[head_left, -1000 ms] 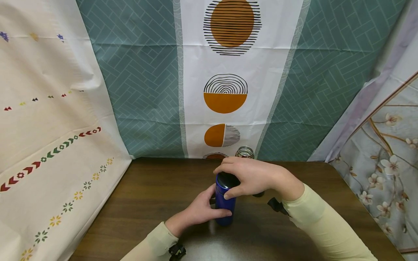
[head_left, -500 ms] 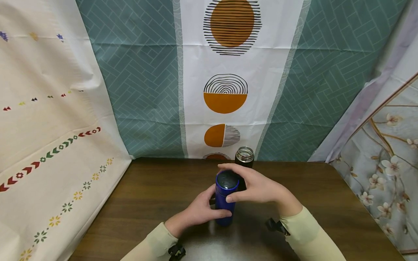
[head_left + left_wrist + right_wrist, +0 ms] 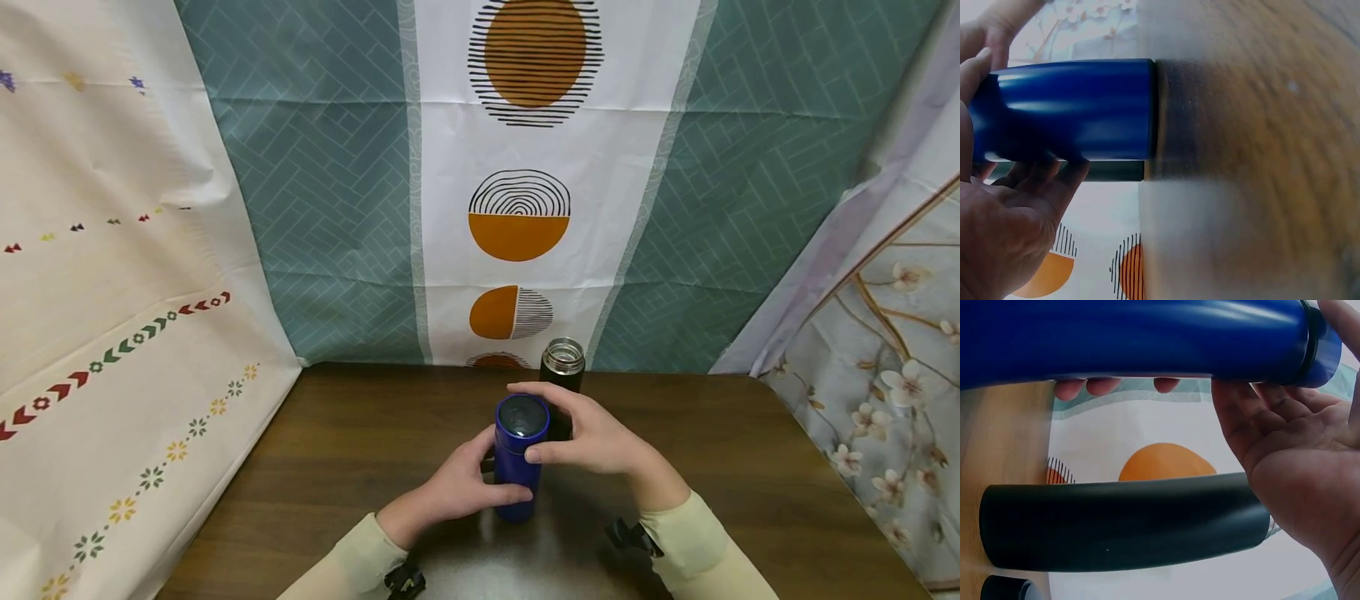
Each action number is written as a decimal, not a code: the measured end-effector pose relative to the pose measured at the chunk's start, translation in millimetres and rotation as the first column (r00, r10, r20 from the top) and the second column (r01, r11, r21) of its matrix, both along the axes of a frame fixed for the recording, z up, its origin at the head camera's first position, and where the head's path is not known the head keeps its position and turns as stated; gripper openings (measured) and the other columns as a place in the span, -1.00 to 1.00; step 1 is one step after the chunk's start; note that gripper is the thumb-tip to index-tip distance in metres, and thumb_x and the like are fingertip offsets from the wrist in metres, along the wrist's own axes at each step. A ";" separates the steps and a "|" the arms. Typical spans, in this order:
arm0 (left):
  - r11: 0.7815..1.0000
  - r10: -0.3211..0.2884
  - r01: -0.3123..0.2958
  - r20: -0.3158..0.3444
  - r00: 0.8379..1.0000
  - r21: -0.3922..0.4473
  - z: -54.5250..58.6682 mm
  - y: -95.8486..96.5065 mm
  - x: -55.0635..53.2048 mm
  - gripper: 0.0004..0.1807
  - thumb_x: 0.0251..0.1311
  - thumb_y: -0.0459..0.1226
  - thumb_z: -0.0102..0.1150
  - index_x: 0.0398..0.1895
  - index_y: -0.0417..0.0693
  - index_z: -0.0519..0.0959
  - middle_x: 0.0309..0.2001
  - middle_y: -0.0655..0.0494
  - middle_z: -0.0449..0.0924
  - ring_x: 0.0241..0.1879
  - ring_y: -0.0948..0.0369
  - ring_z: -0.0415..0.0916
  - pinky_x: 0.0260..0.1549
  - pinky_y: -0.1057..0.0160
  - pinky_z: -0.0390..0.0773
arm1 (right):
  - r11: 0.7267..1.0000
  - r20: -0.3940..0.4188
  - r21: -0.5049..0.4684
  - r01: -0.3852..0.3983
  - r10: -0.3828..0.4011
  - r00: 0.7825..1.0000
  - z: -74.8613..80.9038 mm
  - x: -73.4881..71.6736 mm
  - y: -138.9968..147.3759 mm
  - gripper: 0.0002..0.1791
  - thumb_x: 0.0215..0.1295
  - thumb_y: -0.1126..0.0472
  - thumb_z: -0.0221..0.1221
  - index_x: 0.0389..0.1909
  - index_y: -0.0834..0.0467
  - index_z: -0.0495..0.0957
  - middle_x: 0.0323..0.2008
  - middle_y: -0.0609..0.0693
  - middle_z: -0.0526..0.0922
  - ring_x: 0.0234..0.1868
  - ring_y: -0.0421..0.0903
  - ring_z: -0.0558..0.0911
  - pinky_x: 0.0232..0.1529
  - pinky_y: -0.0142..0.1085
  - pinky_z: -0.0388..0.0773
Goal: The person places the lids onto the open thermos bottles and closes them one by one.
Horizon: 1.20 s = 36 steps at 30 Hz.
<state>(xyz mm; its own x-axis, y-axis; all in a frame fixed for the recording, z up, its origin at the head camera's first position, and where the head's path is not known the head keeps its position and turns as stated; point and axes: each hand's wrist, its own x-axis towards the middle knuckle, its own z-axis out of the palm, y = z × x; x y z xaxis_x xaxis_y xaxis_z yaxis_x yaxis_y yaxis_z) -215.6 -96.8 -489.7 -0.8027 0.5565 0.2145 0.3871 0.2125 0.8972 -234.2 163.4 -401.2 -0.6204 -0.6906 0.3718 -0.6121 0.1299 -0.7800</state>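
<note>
A blue thermos (image 3: 516,471) stands upright on the table, its lid (image 3: 522,416) dark on top and seated on the body. Around the lower body my left hand (image 3: 461,483) grips it, thumb across the front and fingers behind. My right hand (image 3: 596,433) holds the lid end, thumb by the seam and fingers round the far side. Behind it stands a black thermos (image 3: 1122,526) with a bare steel mouth; my right hand partly hides it in the head view.
A small black cap (image 3: 1005,589) rests on the wooden table (image 3: 360,442) near the black thermos. A patterned cloth (image 3: 337,208) hangs along the table's back edge. More fabric (image 3: 112,333) borders the left side, and a floral curtain (image 3: 885,400) the right.
My right hand has turned and drawn back from over the lid, so its dark top and the black thermos behind show more. My left hand keeps its grip on the blue thermos.
</note>
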 end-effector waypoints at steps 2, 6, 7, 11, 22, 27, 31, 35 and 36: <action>1.000 -0.001 0.001 -0.002 1.000 0.000 0.3 -0.2 0.0 -0.19 0.30 -0.03 0.63 0.56 0.40 0.44 0.36 0.35 0.64 0.31 0.19 0.64 0.31 0.02 0.61 | 1.000 -0.012 -0.009 0.002 -0.002 1.000 -1.3 -0.3 0.3 -0.19 0.42 0.23 0.50 0.64 0.03 0.43 0.43 0.07 0.64 0.38 0.24 0.63 0.42 0.15 0.51; 1.000 -0.006 0.006 0.009 1.000 0.009 -0.8 -1.2 0.8 -0.19 0.31 -0.03 0.63 0.57 0.42 0.43 0.37 0.36 0.64 0.31 0.20 0.64 0.31 0.01 0.62 | 1.000 -0.022 -0.013 -0.002 0.002 1.000 -4.4 -1.1 -0.5 -0.20 0.41 0.25 0.50 0.63 0.08 0.44 0.42 0.09 0.65 0.37 0.22 0.65 0.43 0.10 0.52; 1.000 -0.009 0.009 0.013 1.000 0.011 -1.2 -1.1 1.1 -0.19 0.31 -0.03 0.63 0.57 0.43 0.43 0.37 0.36 0.64 0.31 0.20 0.64 0.31 0.00 0.62 | 1.000 -0.022 -0.014 -0.003 0.003 1.000 -5.2 -1.0 -0.3 -0.20 0.41 0.26 0.50 0.63 0.10 0.43 0.42 0.09 0.65 0.37 0.23 0.64 0.43 0.11 0.52; 1.000 -0.018 0.018 0.007 1.000 0.022 -4.1 -0.8 0.5 -0.18 0.31 -0.07 0.63 0.58 0.41 0.41 0.37 0.33 0.64 0.31 0.18 0.64 0.30 -0.03 0.62 | 1.000 -0.023 -0.017 -0.009 0.009 1.000 -6.9 -1.3 -0.1 -0.20 0.42 0.25 0.49 0.63 0.11 0.43 0.40 0.14 0.66 0.36 0.25 0.64 0.42 0.16 0.51; 1.000 -0.003 0.002 0.005 1.000 0.015 -2.3 -0.3 2.0 -0.17 0.32 -0.04 0.61 0.60 0.42 0.40 0.38 0.33 0.63 0.32 0.17 0.63 0.31 -0.08 0.61 | 1.000 -0.023 -0.020 0.021 -0.021 1.000 -7.5 -2.9 0.8 -0.24 0.41 0.21 0.51 0.59 -0.02 0.50 0.35 0.11 0.71 0.34 0.17 0.67 0.41 0.11 0.52; 1.000 -0.003 0.002 0.022 1.000 0.016 -2.4 -1.0 3.0 -0.16 0.33 -0.04 0.60 0.61 0.39 0.39 0.40 0.30 0.62 0.32 0.15 0.63 0.30 -0.12 0.62 | 0.999 -0.014 -0.038 0.026 -0.026 1.000 -8.9 -3.1 -0.6 -0.25 0.38 0.22 0.53 0.56 0.01 0.53 0.31 0.15 0.72 0.28 0.18 0.70 0.37 0.03 0.57; 1.000 -0.009 0.008 0.029 1.000 0.026 -2.1 -1.2 2.1 -0.16 0.32 -0.04 0.61 0.61 0.37 0.39 0.40 0.28 0.63 0.33 0.13 0.63 0.29 -0.12 0.64 | 0.998 -0.010 -0.051 0.031 -0.032 0.999 -8.7 -3.9 -1.2 -0.26 0.37 0.21 0.54 0.54 0.00 0.55 0.29 0.16 0.73 0.25 0.21 0.71 0.33 0.02 0.60; 1.000 -0.008 0.007 0.028 1.000 0.017 -2.3 -1.8 1.0 -0.16 0.31 -0.04 0.62 0.60 0.41 0.40 0.38 0.32 0.63 0.33 0.15 0.63 0.29 -0.07 0.63 | 0.998 -0.017 -0.050 0.041 -0.041 0.999 -9.5 -4.8 -1.0 -0.27 0.35 0.20 0.55 0.53 -0.04 0.56 0.28 0.13 0.74 0.23 0.20 0.72 0.31 0.03 0.61; 1.000 -0.007 0.006 0.026 1.000 0.013 -2.2 -2.0 0.8 -0.16 0.30 -0.03 0.62 0.59 0.43 0.40 0.38 0.33 0.63 0.33 0.16 0.62 0.29 -0.07 0.63 | 0.998 -0.021 -0.047 0.045 -0.046 0.999 -9.6 -4.9 -1.0 -0.27 0.35 0.19 0.56 0.52 -0.05 0.57 0.28 0.11 0.75 0.23 0.19 0.72 0.32 0.04 0.59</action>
<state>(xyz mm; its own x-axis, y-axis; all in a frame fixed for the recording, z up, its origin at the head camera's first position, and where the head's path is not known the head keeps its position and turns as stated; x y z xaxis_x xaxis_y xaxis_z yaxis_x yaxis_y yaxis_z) -214.8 -98.8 -491.9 -0.8046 0.5589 0.2007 0.3647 0.1983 0.9098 -239.1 162.5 -410.8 -0.6422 -0.6434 0.4167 -0.6233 0.1219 -0.7724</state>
